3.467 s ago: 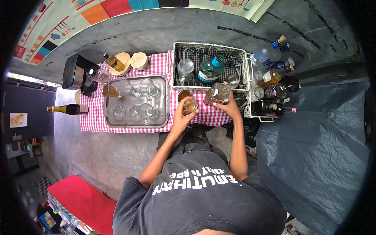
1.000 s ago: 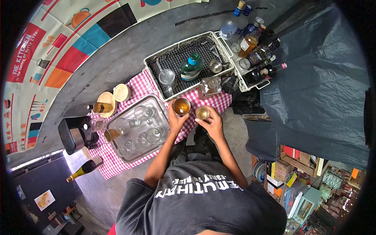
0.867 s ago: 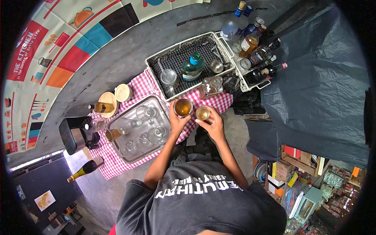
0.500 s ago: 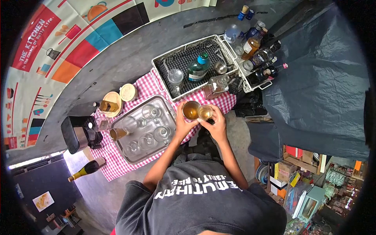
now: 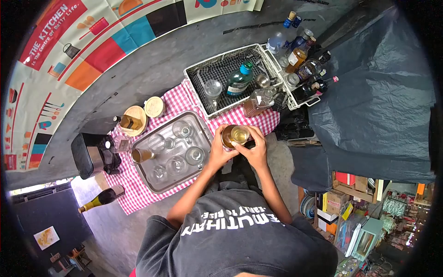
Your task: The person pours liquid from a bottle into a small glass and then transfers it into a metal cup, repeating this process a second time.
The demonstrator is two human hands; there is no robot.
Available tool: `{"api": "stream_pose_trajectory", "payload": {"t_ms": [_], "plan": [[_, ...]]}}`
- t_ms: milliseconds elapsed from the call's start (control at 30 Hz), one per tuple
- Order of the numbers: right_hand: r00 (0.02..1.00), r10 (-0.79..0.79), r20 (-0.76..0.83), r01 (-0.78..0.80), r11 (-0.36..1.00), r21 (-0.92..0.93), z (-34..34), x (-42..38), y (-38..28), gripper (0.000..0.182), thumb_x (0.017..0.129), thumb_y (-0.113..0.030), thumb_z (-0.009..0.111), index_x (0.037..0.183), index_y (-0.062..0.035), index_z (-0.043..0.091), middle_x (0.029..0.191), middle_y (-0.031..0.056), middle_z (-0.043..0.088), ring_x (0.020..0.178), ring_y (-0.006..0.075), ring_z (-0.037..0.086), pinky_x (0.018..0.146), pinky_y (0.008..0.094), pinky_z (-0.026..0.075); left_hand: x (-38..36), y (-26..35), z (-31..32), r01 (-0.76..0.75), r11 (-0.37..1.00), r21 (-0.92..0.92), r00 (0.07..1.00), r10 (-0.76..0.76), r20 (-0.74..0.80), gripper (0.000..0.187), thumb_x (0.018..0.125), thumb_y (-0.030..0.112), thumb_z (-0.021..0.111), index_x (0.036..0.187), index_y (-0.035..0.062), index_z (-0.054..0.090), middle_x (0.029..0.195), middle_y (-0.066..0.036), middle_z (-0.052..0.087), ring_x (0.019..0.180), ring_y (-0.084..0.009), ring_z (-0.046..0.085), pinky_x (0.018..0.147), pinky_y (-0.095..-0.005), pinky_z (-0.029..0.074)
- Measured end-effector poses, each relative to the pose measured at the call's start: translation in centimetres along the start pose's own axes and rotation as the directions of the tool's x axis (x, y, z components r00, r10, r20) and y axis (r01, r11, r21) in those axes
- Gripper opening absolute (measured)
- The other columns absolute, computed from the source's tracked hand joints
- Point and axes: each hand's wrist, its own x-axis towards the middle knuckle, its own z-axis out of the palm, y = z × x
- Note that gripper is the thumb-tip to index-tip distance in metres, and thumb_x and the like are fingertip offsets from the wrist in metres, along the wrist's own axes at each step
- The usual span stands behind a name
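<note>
In front of my body, my left hand (image 5: pixel 218 151) is wrapped round a larger drinking glass (image 5: pixel 226 137) with amber liquid in it. My right hand (image 5: pixel 257 151) grips a smaller glass (image 5: pixel 240 134) with paler yellow liquid. That small glass overlaps the right side of the larger one's mouth, hiding part of it. Both thumbs come close together at the near side of the glasses. To the left of my hands lies a metal tray (image 5: pixel 153 188) bearing several clear stemmed glasses (image 5: pixel 194 155) and a glass of amber drink (image 5: pixel 141 155).
A white wire basket (image 5: pixel 196 94) behind my hands holds a teal bottle (image 5: pixel 238 82). Several liquor bottles (image 5: pixel 296 59) crowd the back right. A pink checked cloth (image 5: pixel 174 100) covers the table. A dark bottle (image 5: pixel 102 197) stands at the left, near a black appliance (image 5: pixel 86 154).
My right hand has brought the small glass leftward, from beside the larger glass to over its mouth. The view has shifted slightly.
</note>
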Motion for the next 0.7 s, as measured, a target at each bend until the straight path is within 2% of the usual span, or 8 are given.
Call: {"api": "stream_pose_trajectory", "payload": {"t_ms": [100,333,400,600,700], "plan": [[0.998,-0.068,0.004,0.068,0.994,-0.082,0.3,-0.4,0.2,0.055,0.067,-0.02,0.083,0.111,0.0046,0.063,0.107,0.015,0.062,0.099,0.0289,0.063,0.087,0.0384,0.049,-0.4,-0.4,-0.4,-0.014,0.997,0.073,1.0,0.014,-0.001,0.085,0.064,0.018,0.084,0.133,-0.0001,0.038,0.124,-0.018,0.053,0.117,-0.0307,0.054,0.1,-0.0394,0.042],[0.995,-0.104,-0.002,0.102,0.98,-0.169,0.9,-1.5,0.5,0.052,0.066,-0.02,0.083,0.108,0.004,0.064,0.107,0.0152,0.062,0.1,0.031,0.061,0.086,0.0409,0.049,-1.4,0.0,-0.7,-0.04,0.99,0.139,0.999,0.041,-0.008,0.083,0.064,0.02,0.083,0.133,-0.0003,0.04,0.127,-0.019,0.051,0.12,-0.0349,0.051,0.101,-0.042,0.041],[0.993,-0.115,-0.018,0.109,0.975,-0.194,0.9,-1.8,0.5,0.051,0.065,-0.019,0.082,0.108,0.0037,0.064,0.106,0.0151,0.062,0.1,0.0311,0.06,0.086,0.0413,0.049,-1.6,0.0,-0.7,-0.097,0.967,0.234,0.995,0.102,-0.007,0.084,0.064,0.019,0.083,0.134,0.0,0.041,0.127,-0.019,0.051,0.12,-0.036,0.05,0.101,-0.0427,0.041],[0.99,-0.137,0.022,0.137,0.947,-0.29,1.3,-2.6,0.8,0.052,0.063,-0.017,0.081,0.108,0.0024,0.064,0.105,0.0138,0.061,0.101,0.0312,0.058,0.089,0.0427,0.046,-2.3,-0.3,-0.5,-0.125,0.969,0.211,0.991,0.132,-0.02,0.081,0.064,0.018,0.082,0.132,0.0,0.044,0.128,-0.02,0.051,0.119,-0.037,0.051,0.1,-0.0437,0.042],[0.993,-0.12,0.0,0.115,0.953,-0.279,1.5,-3.0,0.9,0.052,0.061,-0.017,0.081,0.107,0.0016,0.064,0.104,0.0135,0.061,0.1,0.0314,0.058,0.09,0.0432,0.044,-2.3,-0.1,-0.5,-0.127,0.971,0.203,0.991,0.132,-0.013,0.079,0.065,0.017,0.082,0.132,-0.0003,0.045,0.128,-0.02,0.051,0.119,-0.0374,0.051,0.1,-0.0438,0.042]]}}
